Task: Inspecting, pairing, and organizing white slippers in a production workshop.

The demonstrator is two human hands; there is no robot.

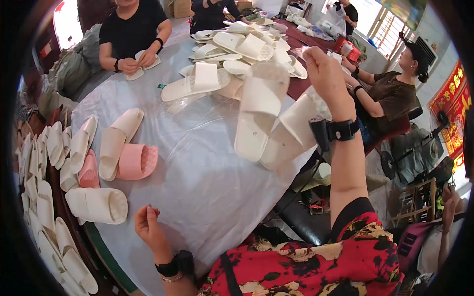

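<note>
My right hand [326,76] is raised over the table's right side, its fingers pinched together. What they grip, if anything, is too small or hidden to tell. Below and left of it are two cream slippers, one [259,113] tilted upright and another [296,130] partly blurred; whether they hang from the hand I cannot tell. My left hand [149,227] hovers over the near left of the table, fingers curled in, with nothing visible in them. Nearest to it lies a white slipper [96,204]. Just beyond are a pink slipper [138,162] and a cream slipper [118,143].
A light plastic sheet [182,163] covers the table. Cream slippers [242,47] are heaped at the far side, with more slippers [44,207] in rows along the left. A person [133,34] across the table handles slippers; another person [395,89] sits at the right. A fan [414,148] stands there.
</note>
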